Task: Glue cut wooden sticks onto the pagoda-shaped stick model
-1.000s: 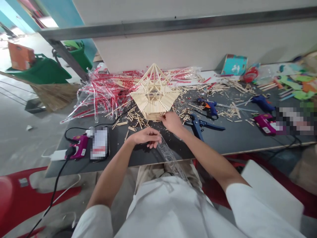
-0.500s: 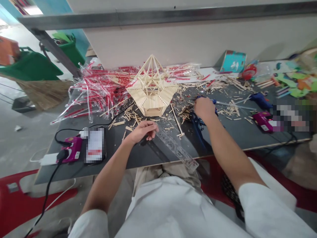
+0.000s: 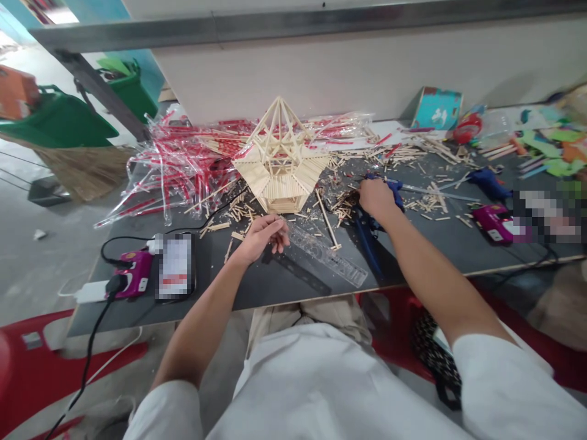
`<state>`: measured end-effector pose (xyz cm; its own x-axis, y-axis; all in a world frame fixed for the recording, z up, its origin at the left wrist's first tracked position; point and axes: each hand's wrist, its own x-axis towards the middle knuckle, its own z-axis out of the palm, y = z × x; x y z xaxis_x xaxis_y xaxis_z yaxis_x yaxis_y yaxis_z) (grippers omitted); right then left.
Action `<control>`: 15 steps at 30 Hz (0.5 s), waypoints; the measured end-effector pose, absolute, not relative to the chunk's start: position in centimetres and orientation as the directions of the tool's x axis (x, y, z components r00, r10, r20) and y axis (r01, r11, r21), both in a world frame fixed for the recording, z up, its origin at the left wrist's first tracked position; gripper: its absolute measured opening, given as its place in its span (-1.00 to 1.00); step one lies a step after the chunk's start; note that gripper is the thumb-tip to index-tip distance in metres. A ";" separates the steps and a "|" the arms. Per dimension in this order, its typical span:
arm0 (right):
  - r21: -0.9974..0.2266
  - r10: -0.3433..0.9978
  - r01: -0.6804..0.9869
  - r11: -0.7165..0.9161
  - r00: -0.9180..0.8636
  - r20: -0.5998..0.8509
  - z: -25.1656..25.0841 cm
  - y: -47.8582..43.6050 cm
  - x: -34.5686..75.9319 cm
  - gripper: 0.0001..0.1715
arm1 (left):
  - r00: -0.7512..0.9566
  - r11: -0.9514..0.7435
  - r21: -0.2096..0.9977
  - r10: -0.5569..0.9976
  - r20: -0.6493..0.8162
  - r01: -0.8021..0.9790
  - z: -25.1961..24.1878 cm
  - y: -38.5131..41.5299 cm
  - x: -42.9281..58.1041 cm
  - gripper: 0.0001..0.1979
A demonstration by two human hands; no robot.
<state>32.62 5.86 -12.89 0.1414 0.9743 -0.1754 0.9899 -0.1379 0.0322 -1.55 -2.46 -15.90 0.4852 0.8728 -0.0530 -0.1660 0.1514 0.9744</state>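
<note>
while right fingers [image 3: 369,198] grip a blue glue gun [image 3: 394,190], left fingers [image 3: 277,235] curl loosely

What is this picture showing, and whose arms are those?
This picture comes from a camera worn on a person's head, looking down, so those arms are the person's own. On the dark table stands a pointed model built of thin wooden sticks. Around it lie loose sticks and clear wrappers with red marks. The right hand is wrapped around a blue glue gun. The left hand holds nothing that I can see and is beside a clear plastic ruler.
</note>
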 end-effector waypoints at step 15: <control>0.189 0.979 0.978 -0.091 0.123 -0.164 -11.5 6.3 31.5 -0.56 | 0.405 0.192 0.964 0.908 -0.104 -0.183 -15.6 -2.2 -1.5 -0.63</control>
